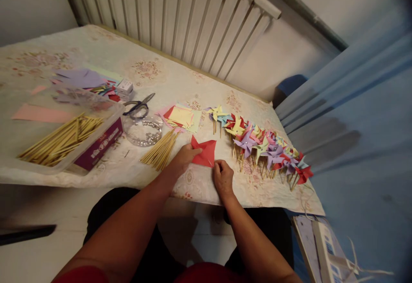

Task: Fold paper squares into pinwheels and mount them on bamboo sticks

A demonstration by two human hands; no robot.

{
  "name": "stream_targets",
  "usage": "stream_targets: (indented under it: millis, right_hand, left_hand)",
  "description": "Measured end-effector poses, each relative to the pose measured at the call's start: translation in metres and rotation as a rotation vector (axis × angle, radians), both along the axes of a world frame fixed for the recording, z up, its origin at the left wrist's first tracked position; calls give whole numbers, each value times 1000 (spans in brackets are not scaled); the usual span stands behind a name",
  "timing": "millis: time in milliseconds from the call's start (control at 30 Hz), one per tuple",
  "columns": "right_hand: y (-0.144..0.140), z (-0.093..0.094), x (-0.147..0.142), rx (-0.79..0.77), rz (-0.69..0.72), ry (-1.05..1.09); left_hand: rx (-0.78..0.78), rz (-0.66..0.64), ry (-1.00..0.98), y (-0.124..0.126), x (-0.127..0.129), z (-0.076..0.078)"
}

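Pressing down on a red square of paper with folded-up corners [204,153], the left hand [183,159] lies on the sheet's left edge with its fingers closed onto the paper, while the right hand [222,177] pinches the sheet's lower right corner between thumb and fingertips. Both hands are therefore clamped on the same red paper, which sits on the near edge of the table [135,77], whose top is covered by a pale flowered cloth. Just left of the left hand lies a loose bundle of thin bamboo sticks [160,150]. Right of the paper, a long row of finished paper pinwheels in yellow, red, purple and blue [260,143] runs along the table toward its right end. Behind the paper rests a small stack of coloured paper squares [183,117], and near it a pair of dark-handled scissors [139,105] beside a clear round lid [143,130]. At far left stands a clear plastic box holding more sticks [64,139]
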State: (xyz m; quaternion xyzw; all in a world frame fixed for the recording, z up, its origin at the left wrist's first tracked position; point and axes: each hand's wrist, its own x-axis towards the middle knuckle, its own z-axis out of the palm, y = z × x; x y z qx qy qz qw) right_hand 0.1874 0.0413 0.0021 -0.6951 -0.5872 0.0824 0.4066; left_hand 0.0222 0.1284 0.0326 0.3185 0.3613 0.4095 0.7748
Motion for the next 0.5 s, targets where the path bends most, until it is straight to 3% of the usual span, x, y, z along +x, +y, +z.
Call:
stream_targets:
  millis: [500]
  right_hand:
    - [-3, -3, 1, 37, -4, 82]
  left_hand:
    - [-12, 7, 37, -3, -2, 13]
